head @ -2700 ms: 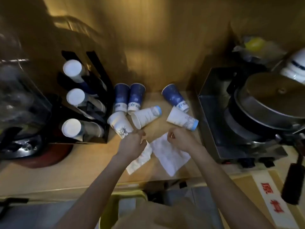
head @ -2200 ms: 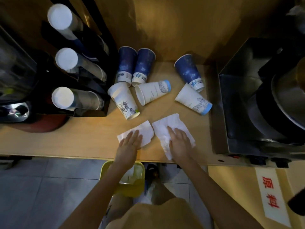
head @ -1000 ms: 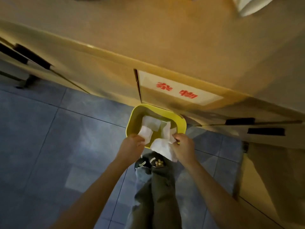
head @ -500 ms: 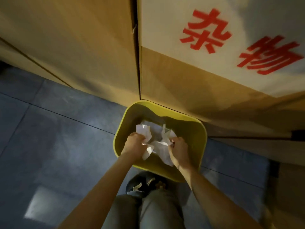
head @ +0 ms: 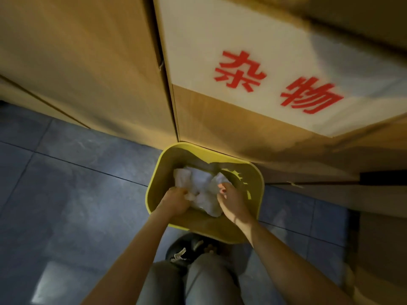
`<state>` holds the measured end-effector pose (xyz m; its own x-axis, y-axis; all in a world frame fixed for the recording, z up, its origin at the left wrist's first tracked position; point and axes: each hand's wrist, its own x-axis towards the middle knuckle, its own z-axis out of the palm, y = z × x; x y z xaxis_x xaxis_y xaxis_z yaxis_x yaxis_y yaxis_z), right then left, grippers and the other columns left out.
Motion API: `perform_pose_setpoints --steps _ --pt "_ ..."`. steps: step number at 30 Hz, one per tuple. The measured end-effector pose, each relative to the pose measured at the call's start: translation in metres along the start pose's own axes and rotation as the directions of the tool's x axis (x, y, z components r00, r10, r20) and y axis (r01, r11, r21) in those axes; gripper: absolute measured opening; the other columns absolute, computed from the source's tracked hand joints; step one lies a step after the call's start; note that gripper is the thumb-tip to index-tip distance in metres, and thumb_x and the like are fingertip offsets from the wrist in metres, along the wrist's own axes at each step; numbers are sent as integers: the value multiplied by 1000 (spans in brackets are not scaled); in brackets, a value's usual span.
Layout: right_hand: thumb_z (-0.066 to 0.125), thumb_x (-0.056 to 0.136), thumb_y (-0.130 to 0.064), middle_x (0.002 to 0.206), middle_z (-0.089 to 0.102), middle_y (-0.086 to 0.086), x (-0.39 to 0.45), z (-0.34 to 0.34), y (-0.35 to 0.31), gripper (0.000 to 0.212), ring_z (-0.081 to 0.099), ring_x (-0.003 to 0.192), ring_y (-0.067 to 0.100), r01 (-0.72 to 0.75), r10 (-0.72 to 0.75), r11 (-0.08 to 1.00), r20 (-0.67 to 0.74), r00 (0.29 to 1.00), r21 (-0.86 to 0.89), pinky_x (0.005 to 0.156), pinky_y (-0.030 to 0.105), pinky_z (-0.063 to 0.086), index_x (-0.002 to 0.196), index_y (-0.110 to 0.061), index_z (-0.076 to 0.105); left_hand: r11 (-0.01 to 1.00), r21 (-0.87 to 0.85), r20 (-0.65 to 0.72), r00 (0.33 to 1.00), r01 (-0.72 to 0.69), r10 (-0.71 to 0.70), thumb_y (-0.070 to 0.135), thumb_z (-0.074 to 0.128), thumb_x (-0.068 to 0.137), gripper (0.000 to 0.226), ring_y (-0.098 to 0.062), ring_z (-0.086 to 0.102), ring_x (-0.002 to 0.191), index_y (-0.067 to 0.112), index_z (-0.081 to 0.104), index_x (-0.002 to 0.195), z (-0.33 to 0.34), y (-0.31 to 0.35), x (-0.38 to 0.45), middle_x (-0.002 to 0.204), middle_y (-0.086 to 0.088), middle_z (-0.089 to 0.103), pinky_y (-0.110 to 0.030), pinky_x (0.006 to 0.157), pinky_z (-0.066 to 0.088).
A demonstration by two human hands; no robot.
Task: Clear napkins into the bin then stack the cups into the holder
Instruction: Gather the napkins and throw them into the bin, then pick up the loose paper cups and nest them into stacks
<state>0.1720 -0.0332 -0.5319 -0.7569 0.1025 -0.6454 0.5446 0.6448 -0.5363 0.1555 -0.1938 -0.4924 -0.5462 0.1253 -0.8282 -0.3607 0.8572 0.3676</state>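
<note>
Down by the floor, the person crouches over the yellow bin [head: 154, 190], which stands on the grey tiles right against the wooden cabinet [head: 88, 62] that carries a white label with red characters [head: 275, 82]. Both hands are inside the rim. The left hand [head: 175, 202] is curled into a loose fist with crumpled paper bunched at its fingers, so it looks closed on a napkin. The right hand [head: 231, 199] has its fingers partly spread and relaxed; it rests against the white heap, and I cannot tell for certain whether it pinches anything. The napkins [head: 202, 188] lie in a rumpled white mass at the bottom of the bin, well below the rim.

To my eye the step in hand is letting go. Doing it well means opening both hands fully while they are low inside the bin, so that nothing rides back up stuck to a palm or catches on the edge. Light paper clings and drifts, so a short downward push before withdrawing would settle it. The bin looks light too; lifting the hands straight up, clear of its walls, should keep it from tipping or sliding off the cabinet. The cups and the holder are out of sight from here.
</note>
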Motion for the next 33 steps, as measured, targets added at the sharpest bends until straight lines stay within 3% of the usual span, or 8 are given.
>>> perform_pose_setpoints --steps 2,6,10,15,17,22,27,33 --pt "46 91 -6 110 65 23 -15 -14 -15 23 60 104 34 61 -62 998 -46 997 -24 78 29 42 110 1 59 1000 2 52 999 -9 9 17 41 93 18 -28 51 97 10 56 88 -11 6 -24 103 -22 54 -31 77 42" --pt "44 94 -16 105 68 21 -62 -53 -65 24 63 98 35 134 -133 990 -28 991 38 80 36 47 106 -5 62 997 -68 71 997 24 -19 22 49 91 16 -30 54 104 14 60 84 -50 31 -82 109 -22 59 -33 84 39" --pt "44 94 -22 90 70 21 -118 -107 -130 25 64 87 35 224 -224 974 24 974 20 75 39 48 98 -6 63 995 -97 -6 1000 -13 12 18 46 91 35 -14 46 69 23 39 56 -103 69 -150 70 1 48 -25 63 37" --pt "42 94 -29 64 59 7 -190 -185 -214 23 56 63 24 356 -355 934 -47 934 15 67 43 46 78 -18 56 974 32 -205 953 -223 224 21 45 88 23 -28 58 91 6 62 88 -177 125 -247 99 -17 66 -32 74 41" --pt "42 91 -35 63 58 9 -215 -218 -246 20 57 63 25 405 -400 914 -119 909 26 66 45 47 77 -25 52 942 57 -303 893 -332 333 25 47 86 26 -31 62 95 7 65 88 -205 149 -280 98 -17 70 -37 79 46" --pt "40 91 -36 69 65 18 -258 -295 -297 31 61 67 33 429 -399 903 -312 862 32 66 45 50 85 -12 58 864 139 -453 745 -483 489 20 51 88 20 -30 63 91 8 66 90 -250 212 -342 94 -14 72 -32 72 42" --pt "42 94 -31 79 70 17 -273 -359 -316 26 63 75 33 450 -438 890 -413 798 -74 66 41 48 98 -12 60 811 130 -601 605 -571 522 26 52 89 24 -20 57 73 10 60 105 -270 271 -365 83 -8 68 -28 65 39" --pt "45 93 -27 91 69 13 -253 -427 -315 22 63 84 30 415 -431 897 -502 749 -152 69 37 47 98 -11 59 769 167 -674 498 -617 546 22 52 89 26 -26 62 88 7 56 110 -284 339 -350 98 -11 67 -29 70 41"
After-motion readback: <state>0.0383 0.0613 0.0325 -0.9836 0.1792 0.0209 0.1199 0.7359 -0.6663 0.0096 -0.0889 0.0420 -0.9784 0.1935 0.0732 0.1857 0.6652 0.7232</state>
